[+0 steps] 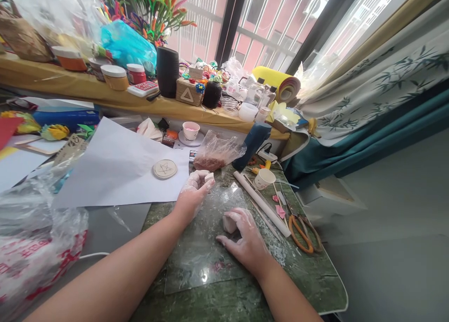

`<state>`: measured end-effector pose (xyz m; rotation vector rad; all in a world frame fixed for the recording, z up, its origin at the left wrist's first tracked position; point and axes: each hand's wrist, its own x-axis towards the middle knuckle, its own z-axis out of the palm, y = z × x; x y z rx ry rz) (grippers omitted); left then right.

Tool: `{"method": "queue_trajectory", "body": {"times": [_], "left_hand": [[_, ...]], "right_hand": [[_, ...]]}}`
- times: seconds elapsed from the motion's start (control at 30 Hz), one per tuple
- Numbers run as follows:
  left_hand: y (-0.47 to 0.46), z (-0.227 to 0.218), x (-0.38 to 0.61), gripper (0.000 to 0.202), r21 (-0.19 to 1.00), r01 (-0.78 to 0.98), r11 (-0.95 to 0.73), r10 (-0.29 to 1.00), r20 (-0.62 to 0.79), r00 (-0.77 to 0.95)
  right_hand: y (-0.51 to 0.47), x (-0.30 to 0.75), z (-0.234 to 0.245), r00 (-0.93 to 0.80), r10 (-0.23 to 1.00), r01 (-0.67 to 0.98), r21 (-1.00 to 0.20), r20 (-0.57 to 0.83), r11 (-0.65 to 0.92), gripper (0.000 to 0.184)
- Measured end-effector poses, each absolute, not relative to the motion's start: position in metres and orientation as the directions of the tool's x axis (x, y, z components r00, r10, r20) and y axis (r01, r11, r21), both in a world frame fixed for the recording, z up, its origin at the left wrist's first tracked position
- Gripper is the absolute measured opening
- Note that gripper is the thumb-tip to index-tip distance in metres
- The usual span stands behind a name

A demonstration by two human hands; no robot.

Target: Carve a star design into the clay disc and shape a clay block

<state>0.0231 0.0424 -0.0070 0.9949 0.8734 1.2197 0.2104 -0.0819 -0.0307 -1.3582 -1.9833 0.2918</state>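
Observation:
White residue coats the fingers of both hands. My left hand point(192, 193) is closed, pinching a small white piece of clay point(209, 177) between thumb and fingertips above the far edge of a clear board point(196, 256). Over the board's right side, my right hand point(247, 237) curls its fingers round a larger pale lump of clay point(229, 224), with the thumb held apart. Part of that lump is hidden by the fingers. Left of my left hand, a round disc with a star drawn on it point(164, 169) lies on a white paper sheet point(115, 172).
A white rolling rod point(263, 205) and thin sticks lie to the right, near a paper cup point(264, 179) and orange-handled scissors point(304, 235). A plastic bag of brown material point(215, 156) lies behind the hands. Jars and craft supplies line the windowsill ledge point(140, 99).

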Motion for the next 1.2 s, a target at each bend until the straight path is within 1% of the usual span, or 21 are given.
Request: {"method": "queue_trajectory", "body": {"times": [0.1,0.13,0.2,0.27,0.37,0.47,0.53,0.6,0.67,0.7,0.83,0.9,0.93,0.97,1.03,1.1,1.13,1.2], "left_hand": [[0.044,-0.009,0.024,0.041,0.942,-0.331,0.055,0.989,-0.006,0.148],[0.044,-0.010,0.024,0.041,0.941,-0.334,0.051,0.989,-0.001,0.146],[0.046,-0.012,0.024,0.041,0.939,-0.341,0.046,0.989,0.004,0.145],[0.046,-0.013,0.024,0.041,0.938,-0.343,0.050,0.989,0.001,0.147],[0.045,-0.013,0.023,0.040,0.942,-0.330,0.058,0.987,-0.005,0.159],[0.044,-0.013,0.022,0.039,0.951,-0.305,0.053,0.986,-0.002,0.164],[0.044,-0.013,0.022,0.039,0.950,-0.308,0.047,0.987,0.004,0.160],[0.044,-0.013,0.022,0.039,0.944,-0.327,0.042,0.988,0.010,0.157],[0.044,-0.014,0.022,0.038,0.940,-0.338,0.042,0.988,0.010,0.152],[0.044,-0.013,0.023,0.038,0.941,-0.337,0.042,0.988,0.010,0.152],[0.044,-0.012,0.024,0.039,0.943,-0.330,0.039,0.988,0.012,0.151],[0.044,-0.011,0.024,0.040,0.944,-0.328,0.041,0.989,0.008,0.148],[0.044,-0.011,0.024,0.039,0.945,-0.325,0.043,0.989,0.005,0.146],[0.044,-0.010,0.024,0.039,0.946,-0.321,0.045,0.989,0.002,0.146],[0.043,-0.008,0.024,0.038,0.948,-0.315,0.048,0.989,-0.001,0.146],[0.043,-0.007,0.024,0.038,0.948,-0.314,0.050,0.989,-0.004,0.145],[0.042,-0.006,0.024,0.038,0.947,-0.317,0.051,0.989,-0.004,0.145],[0.042,-0.006,0.024,0.039,0.945,-0.323,0.053,0.989,-0.004,0.149]], "right_hand": [[-0.085,0.217,-0.030,-0.175,0.905,0.731,-0.565,0.387,0.382,0.062],[-0.086,0.219,-0.031,-0.165,0.913,0.734,-0.571,0.373,0.367,0.060],[-0.086,0.221,-0.032,-0.164,0.924,0.738,-0.578,0.346,0.347,0.050],[-0.085,0.221,-0.028,-0.163,0.922,0.735,-0.580,0.351,0.351,0.040],[-0.085,0.216,-0.008,-0.106,0.898,0.722,-0.589,0.426,0.365,0.035],[-0.085,0.207,0.015,0.025,0.836,0.689,-0.615,0.548,0.383,0.041],[-0.083,0.202,0.020,0.071,0.803,0.668,-0.626,0.592,0.403,0.044],[-0.079,0.199,0.012,-0.016,0.826,0.682,-0.598,0.564,0.421,0.043],[-0.076,0.199,-0.002,-0.145,0.863,0.724,-0.542,0.485,0.427,0.045],[-0.076,0.201,-0.010,-0.173,0.873,0.745,-0.519,0.456,0.419,0.048],[-0.076,0.205,-0.028,-0.115,0.890,0.780,-0.515,0.441,0.356,0.058],[-0.074,0.203,-0.028,-0.133,0.904,0.792,-0.505,0.407,0.344,0.065],[-0.073,0.201,-0.027,-0.148,0.912,0.801,-0.494,0.382,0.337,0.064],[-0.071,0.198,-0.025,-0.157,0.921,0.811,-0.486,0.357,0.327,0.060],[-0.067,0.192,-0.022,-0.157,0.935,0.820,-0.486,0.317,0.302,0.043],[-0.065,0.188,-0.020,-0.157,0.938,0.811,-0.501,0.309,0.301,0.030],[-0.065,0.188,-0.019,-0.161,0.932,0.801,-0.508,0.326,0.316,0.029],[-0.066,0.189,-0.016,-0.161,0.900,0.771,-0.518,0.404,0.370,0.027]]}}
